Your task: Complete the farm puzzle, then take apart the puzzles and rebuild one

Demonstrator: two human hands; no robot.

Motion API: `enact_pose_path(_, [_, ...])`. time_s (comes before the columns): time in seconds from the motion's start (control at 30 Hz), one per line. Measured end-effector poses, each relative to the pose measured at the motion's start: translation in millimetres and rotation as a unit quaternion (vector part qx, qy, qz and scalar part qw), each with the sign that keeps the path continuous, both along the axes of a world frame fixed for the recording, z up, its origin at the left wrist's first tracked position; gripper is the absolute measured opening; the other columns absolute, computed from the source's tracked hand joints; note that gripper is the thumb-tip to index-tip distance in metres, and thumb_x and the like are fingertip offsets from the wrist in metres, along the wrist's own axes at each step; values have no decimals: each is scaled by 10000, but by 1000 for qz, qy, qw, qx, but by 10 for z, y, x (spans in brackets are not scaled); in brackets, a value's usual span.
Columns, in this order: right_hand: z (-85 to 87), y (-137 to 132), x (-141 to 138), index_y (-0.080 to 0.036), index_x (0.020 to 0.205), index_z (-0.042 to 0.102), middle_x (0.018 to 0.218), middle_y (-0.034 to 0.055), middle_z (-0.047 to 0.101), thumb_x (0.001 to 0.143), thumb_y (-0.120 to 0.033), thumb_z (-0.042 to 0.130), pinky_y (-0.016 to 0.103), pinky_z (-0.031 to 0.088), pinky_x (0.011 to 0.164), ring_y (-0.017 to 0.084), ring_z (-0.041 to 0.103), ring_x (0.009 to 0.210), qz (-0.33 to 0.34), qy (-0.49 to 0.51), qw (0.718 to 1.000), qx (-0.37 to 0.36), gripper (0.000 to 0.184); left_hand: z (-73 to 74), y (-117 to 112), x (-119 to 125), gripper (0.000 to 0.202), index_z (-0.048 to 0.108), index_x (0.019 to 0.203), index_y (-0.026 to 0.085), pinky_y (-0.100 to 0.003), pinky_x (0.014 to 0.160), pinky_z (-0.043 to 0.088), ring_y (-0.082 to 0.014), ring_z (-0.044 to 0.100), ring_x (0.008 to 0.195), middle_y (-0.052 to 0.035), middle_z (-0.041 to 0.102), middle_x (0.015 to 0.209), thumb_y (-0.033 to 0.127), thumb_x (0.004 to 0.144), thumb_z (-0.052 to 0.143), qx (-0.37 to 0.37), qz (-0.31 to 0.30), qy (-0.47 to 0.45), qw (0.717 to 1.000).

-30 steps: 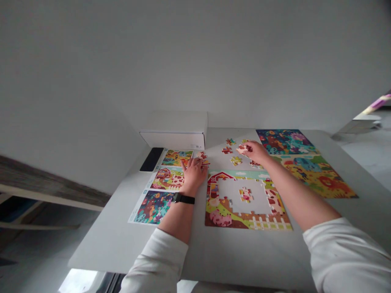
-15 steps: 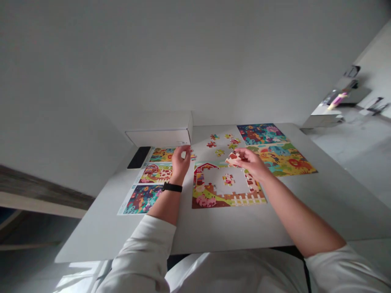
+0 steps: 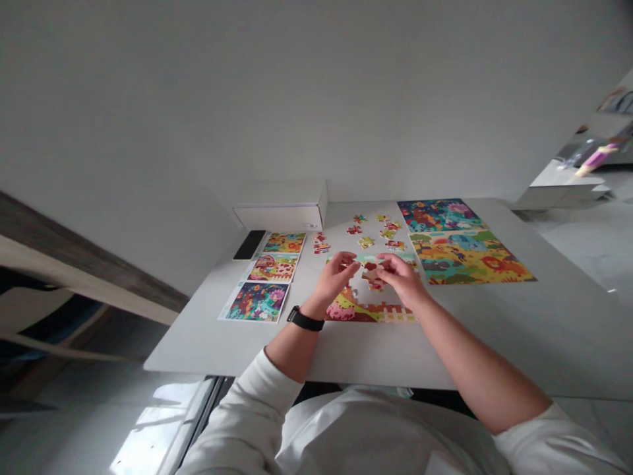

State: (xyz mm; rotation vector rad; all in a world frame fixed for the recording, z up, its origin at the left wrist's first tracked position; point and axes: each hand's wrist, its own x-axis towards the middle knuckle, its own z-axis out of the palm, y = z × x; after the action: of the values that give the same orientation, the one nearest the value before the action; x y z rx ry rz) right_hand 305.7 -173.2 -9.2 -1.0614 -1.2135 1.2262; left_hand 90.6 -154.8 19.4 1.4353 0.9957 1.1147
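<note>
Top: white long-sleeved garment (image 3: 366, 435), plain and uniform in colour, soft fabric with light creasing across the chest.

Sleeves: left sleeve (image 3: 257, 402) and right sleeve (image 3: 558, 442) are both pushed up. The cuffs bunch in loose folds near the elbows, and the forearms are bare below them.

Left wrist: black band (image 3: 305, 320), narrow, smooth and matte, sitting snug just behind the hand. Whether it carries a watch face cannot be told from this side.

Hands: left hand (image 3: 336, 277) and right hand (image 3: 403, 280) are bare. Nail detail is too small to make out.
</note>
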Motion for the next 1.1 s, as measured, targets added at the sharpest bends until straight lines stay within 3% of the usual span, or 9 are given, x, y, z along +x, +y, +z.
enact_pose_path(0.13, [-23, -23, -56, -273, 1215, 699, 964, 18, 738, 809, -511, 854, 365, 604, 817, 221, 713, 886, 5, -18, 1000, 22, 496, -174, -23, 35, 452, 689, 1049, 175, -214, 551, 458, -106, 610, 687, -27, 691, 935, 564, 862, 826, -37, -103, 50, 993])
enact_pose_path(0.23, [-43, -16, -66, -273, 1218, 697, 958, 23, 740, 829, -537, 835, 356, 597, 775, 221, 702, 858, -9, -45, 998, 39, 490, -204, -28, 23, 444, 675, 1005, 176, -219, 556, 455, -99, 587, 646, -2, 668, 848, 533, 822, 865, -55, -125, 27, 990])
enact_pose_path(0.4, [-69, -10, -63, -299, 1284, 682, 1080, 42, 770, 840, -576, 829, 378, 620, 824, 244, 733, 945, -25, -33, 998, 38, 543, -198, -26, 20, 421, 632, 976, 189, -217, 537, 490, -98, 591, 630, 11, 643, 828, 529, 845, 841, -85, -110, -32, 990])
enact_pose_path(0.53, [-96, -8, -88, -285, 1180, 705, 1103, 54, 793, 831, -596, 837, 407, 618, 915, 265, 747, 1029, -1, -5, 1000, 26, 485, -181, -32, 33, 439, 622, 976, 188, -192, 512, 491, -86, 582, 643, 11, 640, 848, 536, 843, 854, -78, -82, -57, 992])
enact_pose_path(0.8, [-136, 9, -72, -270, 1155, 687, 1007, 31, 781, 822, -591, 845, 346, 591, 763, 210, 708, 856, -24, 1, 999, 24, 488, -143, -82, 55, 494, 646, 1068, 188, -183, 554, 524, -83, 611, 711, -1, 658, 947, 549, 826, 880, -84, -100, -71, 989])
enact_pose_path(1.1, [-40, -9, -89, -269, 1113, 659, 1023, 47, 772, 782, -651, 841, 380, 594, 855, 235, 721, 936, -31, -14, 999, 34, 537, -245, -75, 100, 512, 658, 1024, 180, -195, 534, 530, -85, 620, 664, -1, 672, 895, 554, 786, 913, -81, -126, -58, 987])
